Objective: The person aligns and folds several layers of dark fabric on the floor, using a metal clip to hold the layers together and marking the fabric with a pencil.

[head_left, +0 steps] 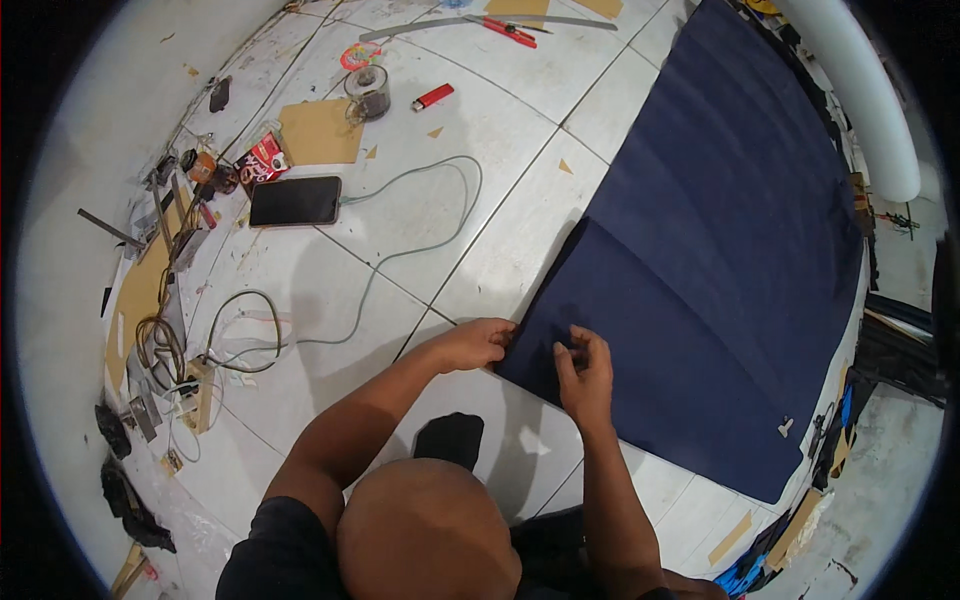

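Observation:
A large sheet of navy fabric lies on the tiled floor to my right, with part of its near left side folded over. My left hand is closed at the fabric's left corner, its fingertips pinching the edge. Just to the right, my right hand is over the folded part, fingers loosely bent and thumb apart from the index finger. Nothing shows between them. A small pale metal piece rests on the fabric near its lower right corner.
At left are a phone on a cable, a cardboard piece, a glass mug and a red lighter. Red-handled pliers lie farther off. A power strip and scraps line the left wall. My bare knee is in front.

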Motion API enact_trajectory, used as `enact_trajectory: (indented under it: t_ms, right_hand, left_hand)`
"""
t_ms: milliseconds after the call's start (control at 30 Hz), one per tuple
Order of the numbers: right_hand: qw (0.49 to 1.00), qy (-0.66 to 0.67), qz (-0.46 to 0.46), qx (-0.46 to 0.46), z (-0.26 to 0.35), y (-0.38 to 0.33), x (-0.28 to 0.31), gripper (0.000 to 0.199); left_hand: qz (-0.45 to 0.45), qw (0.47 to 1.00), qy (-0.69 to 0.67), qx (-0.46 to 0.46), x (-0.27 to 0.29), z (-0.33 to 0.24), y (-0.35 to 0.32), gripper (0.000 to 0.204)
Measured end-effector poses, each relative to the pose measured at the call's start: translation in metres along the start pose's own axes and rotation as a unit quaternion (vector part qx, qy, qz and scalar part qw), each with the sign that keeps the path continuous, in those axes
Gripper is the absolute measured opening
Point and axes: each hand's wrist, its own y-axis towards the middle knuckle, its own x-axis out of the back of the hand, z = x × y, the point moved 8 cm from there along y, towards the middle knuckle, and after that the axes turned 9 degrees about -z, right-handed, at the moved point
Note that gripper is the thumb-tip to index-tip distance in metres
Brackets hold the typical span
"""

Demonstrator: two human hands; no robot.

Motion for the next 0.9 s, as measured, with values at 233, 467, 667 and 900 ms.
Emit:
enact_trajectory:
  t_ms: [233, 467, 667, 900]
  right_hand:
    - [0.999, 0.028, -0.003, -0.038, -0.026, -0.005, 0.007, 0.031]
    - [0.998, -0.02, 0.039, -0.046, 0.002, 0.016, -0.019, 0.031]
    - [0.992, 0.068, 0.047, -0.095, -0.032, 0.018, -0.034, 0.03]
    - [0.979, 0.107, 0.049, -0.165, -0.037, 0.025, -0.04, 0.037]
  left_hand:
    - [-0.023, 0.999, -0.009, -0.02, -0.001, -0.011, -0.004, 0.053]
    - [-0.279, 0.886, 0.279, -0.244, 0.007, -0.036, -0.026, 0.038]
    - [-0.295, 0.927, 0.166, -0.159, -0.005, -0.029, -0.018, 0.036]
    - [-0.386, 0.847, 0.278, -0.239, -0.023, -0.032, -0.026, 0.041]
